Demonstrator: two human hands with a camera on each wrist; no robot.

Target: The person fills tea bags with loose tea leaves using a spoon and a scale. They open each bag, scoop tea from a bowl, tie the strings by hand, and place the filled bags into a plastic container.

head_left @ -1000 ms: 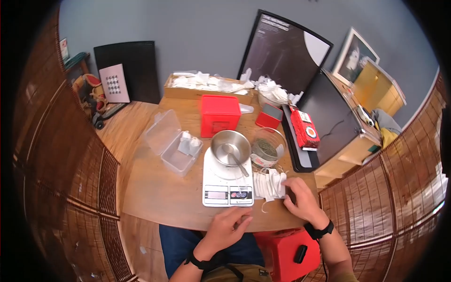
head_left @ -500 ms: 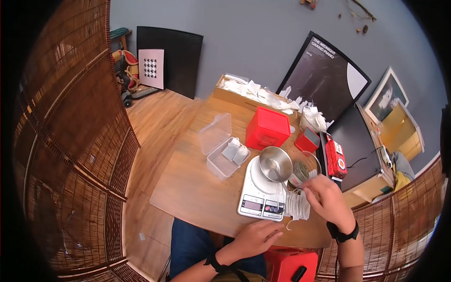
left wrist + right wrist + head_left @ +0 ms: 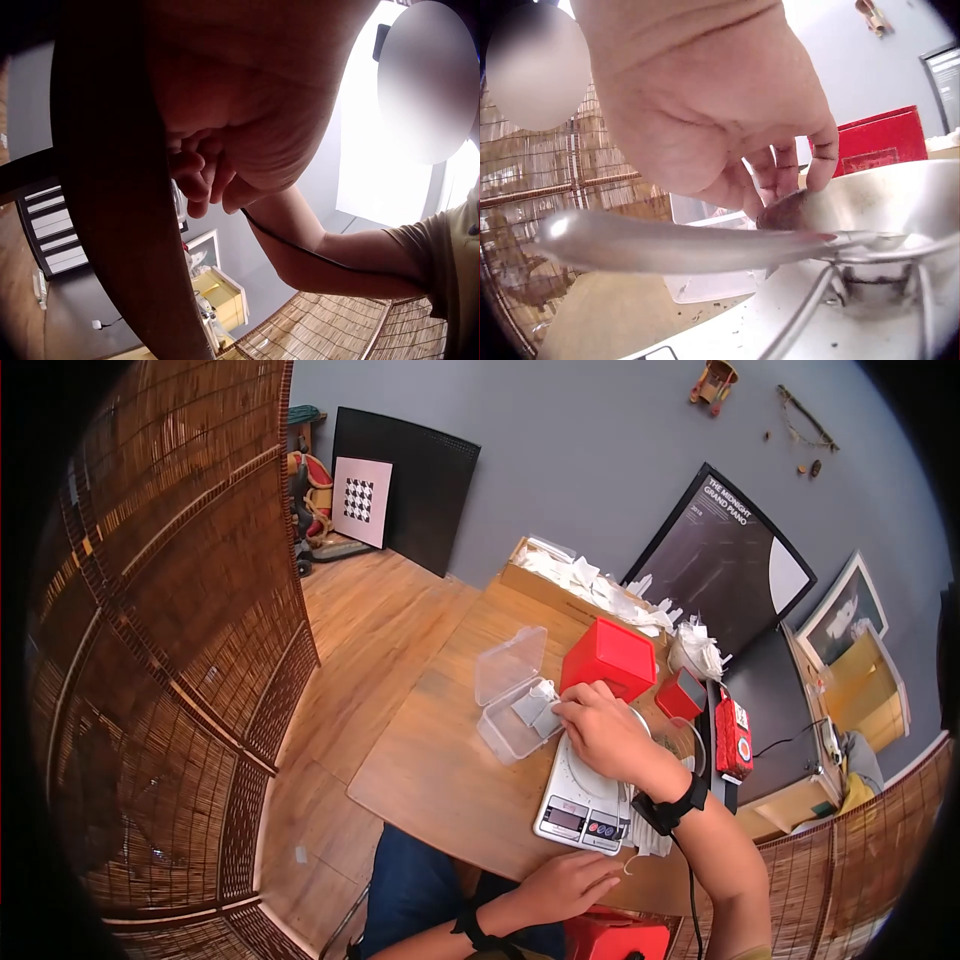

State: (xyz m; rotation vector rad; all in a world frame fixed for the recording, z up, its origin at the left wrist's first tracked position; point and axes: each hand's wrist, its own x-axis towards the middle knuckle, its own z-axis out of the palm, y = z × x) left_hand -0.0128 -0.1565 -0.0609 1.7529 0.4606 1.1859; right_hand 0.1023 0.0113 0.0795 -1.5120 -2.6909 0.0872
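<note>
My right hand (image 3: pixel 612 735) reaches across the white scale (image 3: pixel 588 784), its fingertips by the pale bags (image 3: pixel 535 705) in the open clear plastic box (image 3: pixel 503 738). In the right wrist view, the same hand (image 3: pixel 712 97) has bent fingers beyond the metal bowl (image 3: pixel 870 195) and spoon handle (image 3: pixel 667 244); whether they pinch anything is hidden. My left hand (image 3: pixel 567 882) rests loosely bent at the table's front edge, below the scale. The left wrist view shows this hand (image 3: pixel 255 127) with relaxed fingers. White bags (image 3: pixel 652 840) with strings lie right of the scale, partly behind my right forearm.
A red box (image 3: pixel 610 656) stands behind the scale. Farther back are a cardboard tray (image 3: pixel 545 590) of white bags, a heaped bowl (image 3: pixel 698 650) and a small red tin (image 3: pixel 680 695). A red packet (image 3: pixel 733 740) lies at the right, near the glass jar (image 3: pixel 684 739).
My right hand has moved left from beside the row of bags, over the bowl, to the clear box. The left hand stays near the table edge. The head view has turned left.
</note>
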